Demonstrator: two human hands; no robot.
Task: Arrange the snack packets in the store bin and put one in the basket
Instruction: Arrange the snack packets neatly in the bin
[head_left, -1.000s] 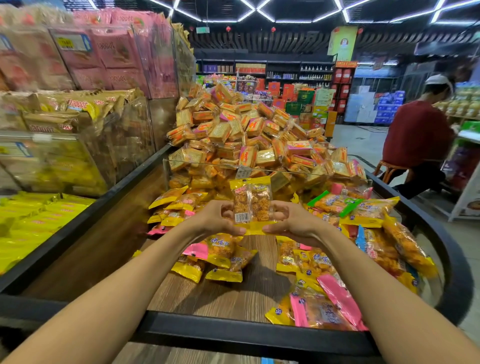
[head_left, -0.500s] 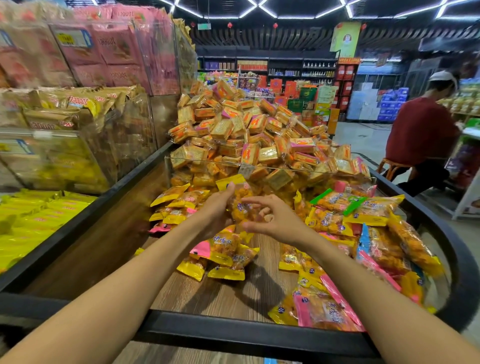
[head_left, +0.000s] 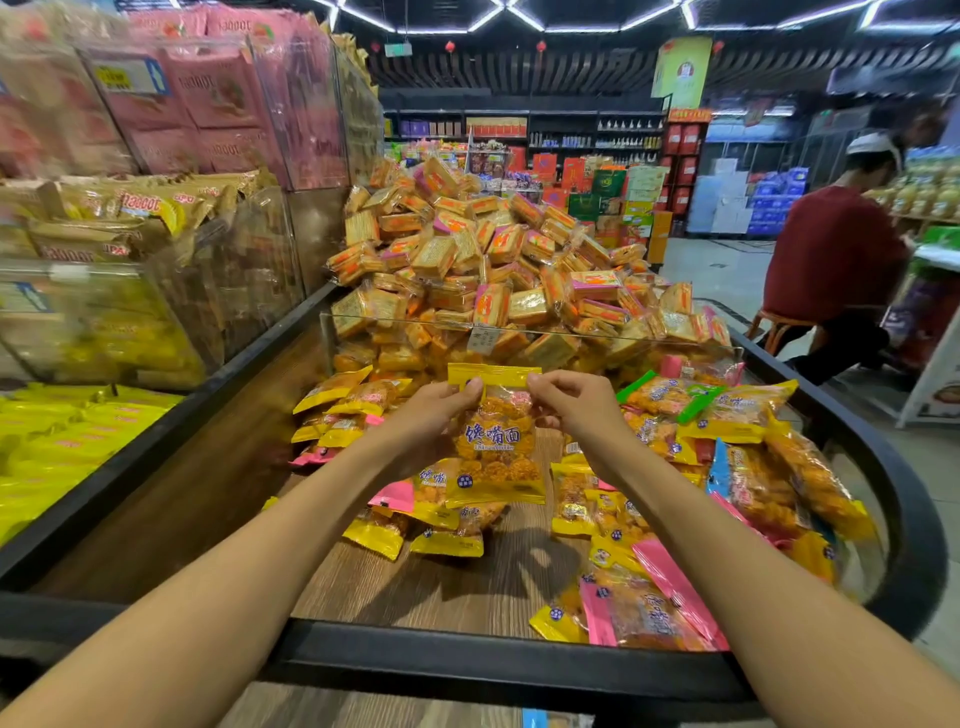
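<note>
1. Store aisles and stocked shelves fill the background; up close, a black-rimmed store bin (head_left: 467, 660) with a wood-grain floor holds the goods.
2. Both hands meet at the centre of the view. The left hand (head_left: 436, 415) and right hand (head_left: 571, 405) each pinch a top corner of one yellow snack packet (head_left: 496, 447), so it hangs upright, label toward the camera, above the bin floor.
3. Loose packets (head_left: 727, 467) lie scattered from 2 to 5 o'clock, with a smaller cluster (head_left: 343, 410) at 10 o'clock — nothing like neat rows yet.
4. A heap of biscuit packs (head_left: 493, 270) rises at 12 o'clock behind a clear divider.
5. Progress looks early: arranging is mostly left, and no basket is in view — so that step is apparently undone.
</note>
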